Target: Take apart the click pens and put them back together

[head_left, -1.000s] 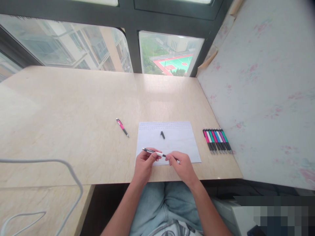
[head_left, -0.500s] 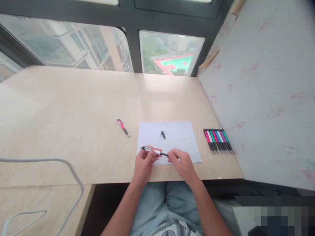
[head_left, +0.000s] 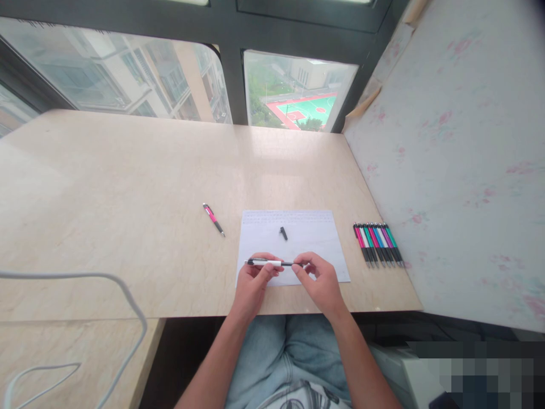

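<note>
- Left grip [head_left: 251,287] closes thumb and fingers around the barrel of a slim white-and-black pen [head_left: 275,263]; the right grip [head_left: 321,282] pinches the pen's black end between thumb and fingers.
- Held level, the pen is above the near part of a white paper sheet [head_left: 298,247], written along its far edge.
- A small black tapered piece [head_left: 284,233] rests on the sheet.
- The beige, marble-patterned worktop [head_left: 140,199] bears a pink-and-black pen [head_left: 213,220] left of the sheet and a row of multicoloured pens [head_left: 378,244] right of it.
- A pale grey cable [head_left: 55,275] loops at left.
- Dark-framed windows [head_left: 276,79] show buildings [head_left: 157,79] and a green-and-red court [head_left: 306,109]; floral white wallpaper [head_left: 460,193] covers the right side.
</note>
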`<state>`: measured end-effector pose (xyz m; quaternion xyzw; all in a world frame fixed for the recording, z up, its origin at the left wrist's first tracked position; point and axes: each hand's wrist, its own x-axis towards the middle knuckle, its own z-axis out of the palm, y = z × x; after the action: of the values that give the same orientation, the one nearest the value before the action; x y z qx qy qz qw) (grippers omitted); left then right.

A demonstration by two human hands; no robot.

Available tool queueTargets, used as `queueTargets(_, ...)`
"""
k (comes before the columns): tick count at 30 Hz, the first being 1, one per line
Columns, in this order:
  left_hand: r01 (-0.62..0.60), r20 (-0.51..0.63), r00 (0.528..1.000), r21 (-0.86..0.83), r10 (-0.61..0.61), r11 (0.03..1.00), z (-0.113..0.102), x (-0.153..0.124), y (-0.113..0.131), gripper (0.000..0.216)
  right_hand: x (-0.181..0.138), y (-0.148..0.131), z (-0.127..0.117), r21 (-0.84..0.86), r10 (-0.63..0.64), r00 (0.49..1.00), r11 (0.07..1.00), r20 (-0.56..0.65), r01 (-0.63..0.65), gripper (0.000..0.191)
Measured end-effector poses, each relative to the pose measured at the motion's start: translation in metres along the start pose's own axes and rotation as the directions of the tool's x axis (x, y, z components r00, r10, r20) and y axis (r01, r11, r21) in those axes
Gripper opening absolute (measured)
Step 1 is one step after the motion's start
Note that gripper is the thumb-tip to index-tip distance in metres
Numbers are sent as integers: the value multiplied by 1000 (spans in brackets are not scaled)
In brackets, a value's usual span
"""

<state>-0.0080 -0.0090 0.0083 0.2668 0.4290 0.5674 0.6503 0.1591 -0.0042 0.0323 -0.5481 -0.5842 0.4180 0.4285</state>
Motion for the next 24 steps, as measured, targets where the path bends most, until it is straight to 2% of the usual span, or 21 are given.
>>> queueTargets(6, -14, 14, 1000, 59, 13, 998, -3, 0, -4, 16, 0, 1, -1, 54, 33, 999, 998, -7, -33, 20)
queueTargets(10, -22, 15, 1000, 59, 21, 998, -2, 0, -3, 17, 2, 1, -5, -26, 87, 991, 996, 96, -85, 36)
queueTargets(12, -22, 8, 1000, 46, 21, 999, -1, 0, -2, 17, 2, 1, -6, -69, 75, 991, 995, 114, -68, 34)
queueTargets(16, 8, -4, 1000, -13, -8, 1000, 1, 1, 0, 16, 2, 1, -6, -41, 2, 998, 999, 67, 1, 16)
queueTargets(18, 16, -10, 1000, -34, -17, 999, 1, 1, 0, 16, 1, 1, -5, -12, -5, 999, 1000, 45, 6, 20)
queueTargets(21, 17, -23, 1000, -21, -18, 1000, 1, 1, 0, 19, 2, 0, -5, -22, 32, 996, 999, 89, -30, 19)
queueTargets(24, 17, -30, 999, 7, -17, 1000, 1, 1, 0, 20, 2, -2, -5, -84, 38, 992, 996, 117, -28, 34)
